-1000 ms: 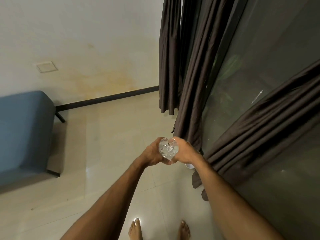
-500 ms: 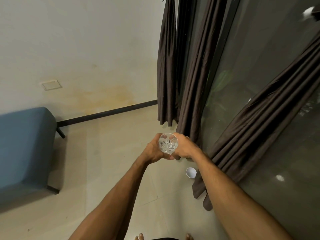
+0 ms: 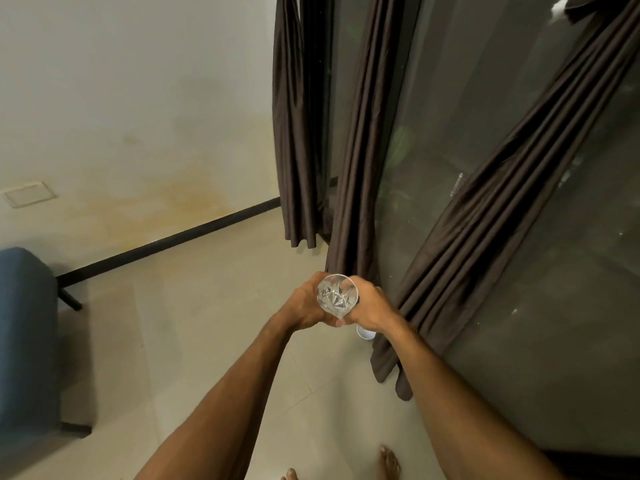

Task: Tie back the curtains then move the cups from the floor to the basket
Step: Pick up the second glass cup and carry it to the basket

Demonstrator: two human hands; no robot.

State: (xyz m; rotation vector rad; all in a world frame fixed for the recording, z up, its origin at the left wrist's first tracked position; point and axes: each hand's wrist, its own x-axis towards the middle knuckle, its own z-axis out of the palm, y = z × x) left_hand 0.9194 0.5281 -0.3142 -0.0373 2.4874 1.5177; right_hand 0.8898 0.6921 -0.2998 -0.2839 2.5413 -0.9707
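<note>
I have the cut-glass cup (image 3: pixel 337 295) up in front of me, well above the floor (image 3: pixel 207 341), with its open mouth facing my camera. It sits between both hands. My left hand (image 3: pixel 304 306) curls round its left side and my right hand (image 3: pixel 373 308) wraps its right side, so both grip the glass. Just below my right hand I see part of a white cup (image 3: pixel 365 335) on the floor at the window edge, right beside the hem of the slanted curtain (image 3: pixel 502 220); my hand hides the rest of it. That brown curtain runs up to the top right across the glass door (image 3: pixel 450 98), and I cannot tell what holds it there. Two more brown curtains (image 3: pixel 363 150) hang straight down near the floor's far corner. A blue bench (image 3: pixel 24 341) stands along the wall side, and my bare feet (image 3: pixel 389 462) show on the floor at the bottom of the view.
</note>
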